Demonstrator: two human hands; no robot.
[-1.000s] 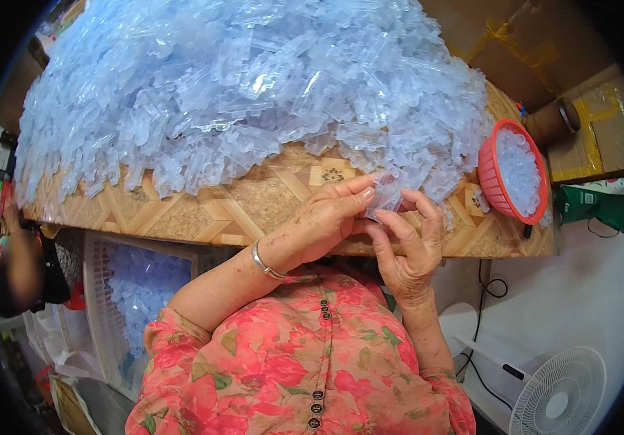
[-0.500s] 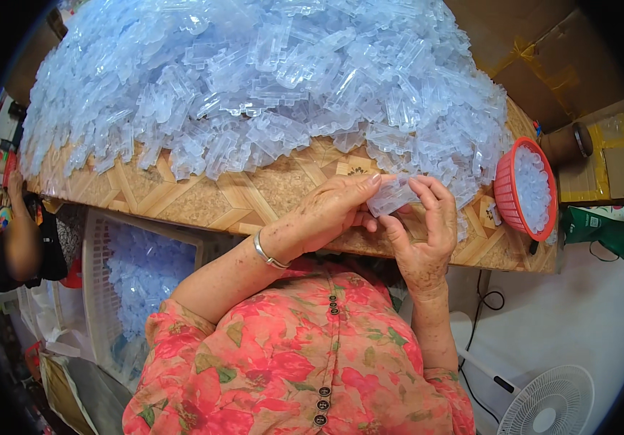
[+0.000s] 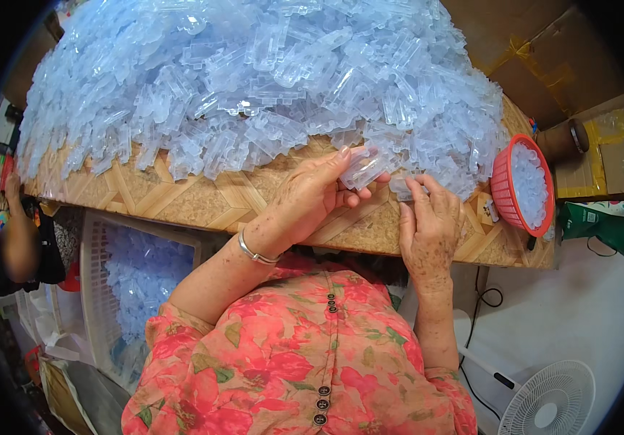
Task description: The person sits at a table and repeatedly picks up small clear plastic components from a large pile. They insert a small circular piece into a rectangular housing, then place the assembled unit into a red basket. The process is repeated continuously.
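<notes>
My left hand (image 3: 312, 192) is closed around a clear plastic piece (image 3: 365, 169), thumb on top and fingers curled beneath. The piece is thin, see-through and roughly rectangular. It is held just over the near edge of a large heap of similar clear plastic pieces (image 3: 254, 80). To its right, my right hand (image 3: 431, 232) is over the table edge, thumb and fingers apart. Its fingertips reach beside a loose clear piece (image 3: 400, 188) at the heap's edge; a firm grip on that piece does not show.
The patterned table (image 3: 203, 196) carries the heap. A red basket (image 3: 504, 188) of clear pieces stands at its right end, near cardboard boxes (image 3: 605, 152). A white crate (image 3: 98, 268) of pieces stands below left. A white fan (image 3: 544, 406) is lower right. Another person's arm (image 3: 18, 232) shows far left.
My hands have moved apart. The left has drawn leftward with the clear plastic piece; the right has let go of it and moved right and down beside the heap's edge.
</notes>
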